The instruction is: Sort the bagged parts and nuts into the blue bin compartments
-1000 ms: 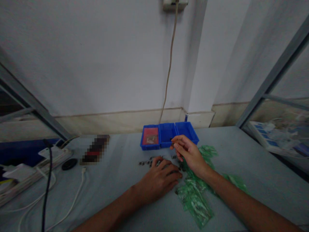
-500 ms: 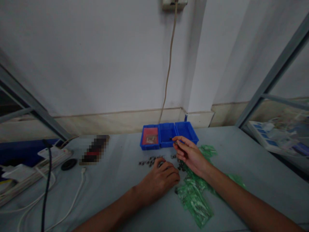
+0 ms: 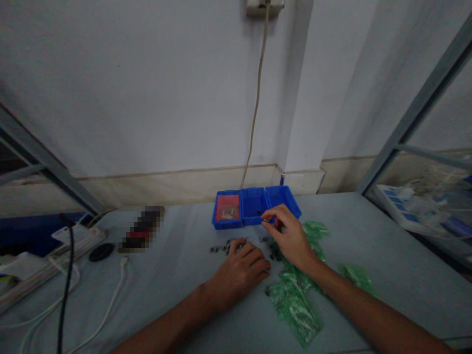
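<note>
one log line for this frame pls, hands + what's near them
left hand: flat on table over small metal parts | right hand: pinching a small dark part at front of middle blue bin | green bags: under right forearm

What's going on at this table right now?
A person is handling small metal parts scattered on a grey table. The left hand rests palm down on the parts. The right hand pinches one small dark piece in its fingers, just over the front edge of three joined blue bins. Green plastic bags lie under and beside the right forearm.
</note>
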Demonstrator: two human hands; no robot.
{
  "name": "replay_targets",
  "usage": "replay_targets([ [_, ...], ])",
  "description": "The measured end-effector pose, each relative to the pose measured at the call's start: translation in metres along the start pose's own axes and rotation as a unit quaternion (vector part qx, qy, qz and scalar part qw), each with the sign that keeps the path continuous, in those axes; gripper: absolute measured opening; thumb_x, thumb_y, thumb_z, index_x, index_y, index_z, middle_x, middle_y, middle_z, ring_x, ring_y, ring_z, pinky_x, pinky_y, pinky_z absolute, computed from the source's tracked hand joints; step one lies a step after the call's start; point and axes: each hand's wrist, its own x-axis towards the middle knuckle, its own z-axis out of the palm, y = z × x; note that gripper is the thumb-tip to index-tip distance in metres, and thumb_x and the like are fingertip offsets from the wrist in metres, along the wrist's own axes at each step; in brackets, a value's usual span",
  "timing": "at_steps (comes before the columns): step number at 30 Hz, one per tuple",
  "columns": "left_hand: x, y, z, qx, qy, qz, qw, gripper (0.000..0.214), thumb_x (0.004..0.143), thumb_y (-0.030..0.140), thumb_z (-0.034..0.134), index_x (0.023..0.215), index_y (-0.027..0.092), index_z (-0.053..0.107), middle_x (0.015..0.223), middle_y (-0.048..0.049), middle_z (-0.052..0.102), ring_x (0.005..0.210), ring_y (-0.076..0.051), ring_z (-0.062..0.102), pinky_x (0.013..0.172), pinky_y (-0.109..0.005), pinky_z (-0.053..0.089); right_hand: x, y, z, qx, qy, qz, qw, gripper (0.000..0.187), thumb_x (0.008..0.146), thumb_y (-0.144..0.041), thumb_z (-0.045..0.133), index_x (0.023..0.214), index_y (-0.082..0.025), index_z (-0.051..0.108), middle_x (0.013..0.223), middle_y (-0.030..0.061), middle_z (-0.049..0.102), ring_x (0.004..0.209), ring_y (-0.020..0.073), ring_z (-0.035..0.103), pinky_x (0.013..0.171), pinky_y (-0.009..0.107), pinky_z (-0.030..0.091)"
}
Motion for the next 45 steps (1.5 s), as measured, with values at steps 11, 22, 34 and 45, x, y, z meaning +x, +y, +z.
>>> replay_targets([
  [11,0.0,-0.002,0.002,0.017,-0.014,-0.022,1.0,0.014,0.11,0.027,0.057,0.121,0.026,0.066,0.121,-0.001,0.073,0.117,-0.024,0.057,0.104,-0.045,0.03,0.004,0.005,0.005,0.334,-0.016,0.24,0.912,0.034,0.09,-0.053,0.076,0.105,-0.024,0.065,0.077,-0.0035,0.062,0.052,0.0089,0.042,0.043,0.019,0.03],
  [22,-0.001,0.0,-0.003,0.076,-0.039,0.017,0.996,0.042,0.112,0.021,0.048,0.152,0.033,0.053,0.146,-0.0069,0.062,0.124,-0.029,0.053,0.107,-0.051,0.033,0.007,0.011,0.001,0.331,-0.004,0.276,0.902,0.035,0.088,-0.052,0.077,0.107,-0.024,0.069,0.082,-0.0027,0.059,0.054,0.0093,0.04,0.044,0.021,0.027],
  [34,0.0,-0.001,-0.003,0.053,-0.027,0.055,0.997,0.022,0.112,0.022,0.051,0.127,0.023,0.067,0.126,-0.0058,0.072,0.117,-0.023,0.06,0.109,-0.047,0.033,0.004,0.02,-0.002,-0.108,-0.01,-0.019,0.994,0.013,0.105,-0.025,0.055,0.114,-0.024,0.064,0.106,0.0069,0.071,0.098,0.0252,0.067,0.092,0.04,0.052],
  [45,0.001,-0.003,0.005,0.046,-0.002,0.018,0.999,0.017,0.11,0.02,0.056,0.125,0.022,0.064,0.11,-0.0027,0.074,0.107,-0.023,0.06,0.105,-0.046,0.031,0.005,0.025,-0.004,-0.256,-0.037,-0.068,0.964,0.02,0.107,-0.019,0.049,0.118,-0.026,0.065,0.11,0.0107,0.067,0.106,0.0315,0.063,0.095,0.047,0.051],
])
